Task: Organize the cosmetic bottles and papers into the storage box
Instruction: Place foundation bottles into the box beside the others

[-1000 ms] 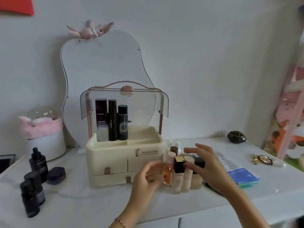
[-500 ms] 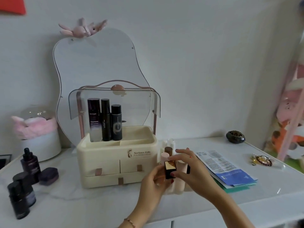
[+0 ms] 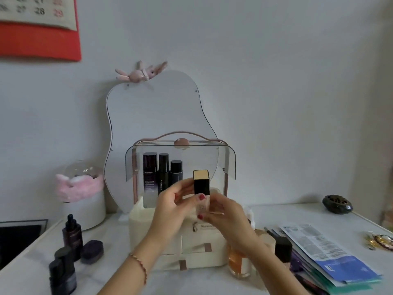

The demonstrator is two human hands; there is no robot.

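Lifted since a moment ago, the foundation bottle (image 3: 201,189) now hangs upright before the storage box (image 3: 170,237), hiding its front rim. Left hand (image 3: 170,206) and right hand (image 3: 223,216) both pinch its pale, blurred body beneath the black gold-topped cap.

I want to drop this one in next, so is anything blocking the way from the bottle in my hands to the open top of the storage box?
Nothing visible does. Both hands hold the beige bottle with the square black cap upright before the cream storage box. Its clear lid is raised, and three dark bottles fill only the left side.
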